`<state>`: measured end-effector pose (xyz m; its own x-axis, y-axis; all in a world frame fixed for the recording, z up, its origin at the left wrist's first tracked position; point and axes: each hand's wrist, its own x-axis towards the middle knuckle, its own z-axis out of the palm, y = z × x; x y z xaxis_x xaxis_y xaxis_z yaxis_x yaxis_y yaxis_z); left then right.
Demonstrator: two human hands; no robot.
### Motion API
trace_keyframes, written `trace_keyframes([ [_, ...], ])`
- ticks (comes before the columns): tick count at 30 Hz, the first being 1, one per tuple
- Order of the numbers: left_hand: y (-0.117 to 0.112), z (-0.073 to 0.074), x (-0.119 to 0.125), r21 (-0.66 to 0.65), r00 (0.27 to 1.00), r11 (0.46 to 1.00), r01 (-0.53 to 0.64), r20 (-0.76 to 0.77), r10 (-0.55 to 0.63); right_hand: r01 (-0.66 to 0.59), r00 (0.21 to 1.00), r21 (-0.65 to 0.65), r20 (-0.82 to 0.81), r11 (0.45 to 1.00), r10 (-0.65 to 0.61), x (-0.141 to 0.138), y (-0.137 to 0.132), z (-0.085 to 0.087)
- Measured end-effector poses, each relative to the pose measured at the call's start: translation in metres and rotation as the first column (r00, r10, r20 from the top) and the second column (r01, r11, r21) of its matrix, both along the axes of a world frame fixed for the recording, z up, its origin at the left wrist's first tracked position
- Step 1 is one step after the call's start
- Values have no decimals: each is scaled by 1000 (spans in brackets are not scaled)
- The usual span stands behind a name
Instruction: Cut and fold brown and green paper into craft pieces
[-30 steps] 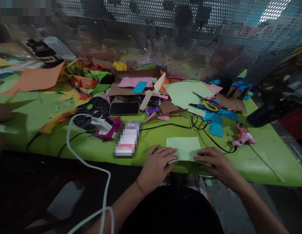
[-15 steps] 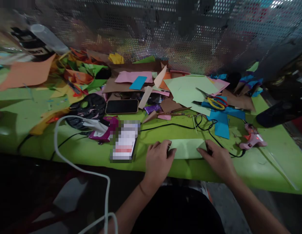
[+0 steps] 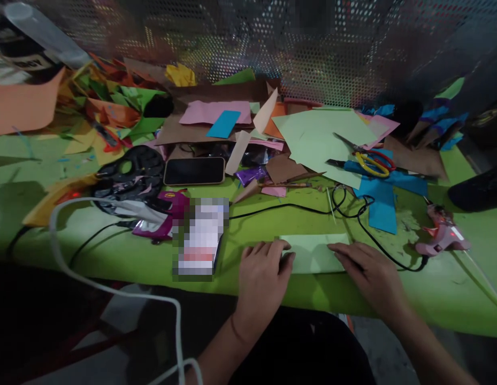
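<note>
A pale green folded paper strip point(image 3: 314, 256) lies on the table edge before me. My left hand point(image 3: 264, 272) is closed at its left end, fingers curled and thumb on the paper. Over the strip's right end, my right hand point(image 3: 368, 267) rests with fingers stretched out toward the left, their tips touching the paper. The palm side of both hands is hidden. Left of my left hand lies a lit phone point(image 3: 202, 235), its screen blurred. A pink glue gun point(image 3: 443, 232) rests to the right, its black cord running behind the strip.
Scissors point(image 3: 371, 163) lie on a large green sheet point(image 3: 308, 133), near blue paper strips point(image 3: 380, 206). A dark phone point(image 3: 195, 171), black palette point(image 3: 130, 176), purple tissue pack point(image 3: 155, 227) and yellow glue gun point(image 3: 58, 200) are leftward. A white cable point(image 3: 176, 321) hangs at the front.
My right hand has gone from pinching the strip's right end to lying with stretched fingers on it. My left hand keeps its hold. The view has shifted a little closer.
</note>
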<state>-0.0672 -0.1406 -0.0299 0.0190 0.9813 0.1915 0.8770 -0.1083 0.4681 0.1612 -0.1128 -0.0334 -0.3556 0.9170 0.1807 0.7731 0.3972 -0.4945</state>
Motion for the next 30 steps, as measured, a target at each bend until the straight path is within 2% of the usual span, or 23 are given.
trace_keyframes([
  [16, 3, 3, -1, -34, 999, 999, 6, -33, -7, 21, 1000, -47, 24, 999, -20, 0, 0, 0],
  [24, 5, 3, 0, -72, 998, 997, 3, -60, -7, 21, 997, 16, 74, 1000, -22, -3, 1, 1],
  [27, 4, 3, 0, -35, 996, 999, 14, -90, -17, 38, 991, 56, 130, 998, -45, -5, -1, 1],
  [30, 3, 3, 1, 67, 989, 997, 30, -148, -20, 61, 985, 84, 159, 995, -74, -7, -2, 1],
])
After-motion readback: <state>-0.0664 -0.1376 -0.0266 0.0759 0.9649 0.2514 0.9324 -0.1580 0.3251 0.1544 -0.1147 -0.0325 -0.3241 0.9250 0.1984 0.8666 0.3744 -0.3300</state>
